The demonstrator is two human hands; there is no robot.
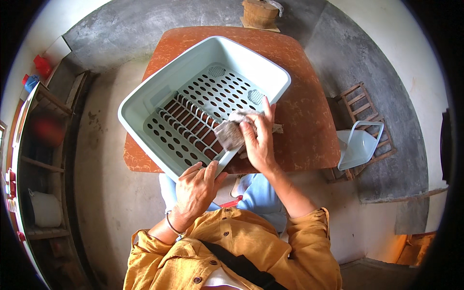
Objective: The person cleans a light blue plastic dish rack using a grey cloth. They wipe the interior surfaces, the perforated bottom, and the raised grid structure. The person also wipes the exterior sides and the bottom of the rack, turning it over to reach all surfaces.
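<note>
A pale green plastic dish rack (159, 89) with a holed base and a row of plate slots lies on the brown table, turned at an angle. My left hand (195, 187) grips its near rim, fingers over the edge and thumb to the right. At the rack's right near wall, my right hand (259, 140) is closed around a crumpled grey-brown cloth (230, 135). The cloth rests over the rim and hangs partly inside, beside the slots. One finger of the right hand points up along the wall. The cloth covers part of the rim.
The marbled brown table (309, 130) reaches past the rack on the right. Beyond its far edge stands a wooden bucket (260, 13). To the right, a pale plastic basket (360, 145) sits by a wooden ladder-like frame (360, 101). Shelves with a white bucket (46, 209) line the left.
</note>
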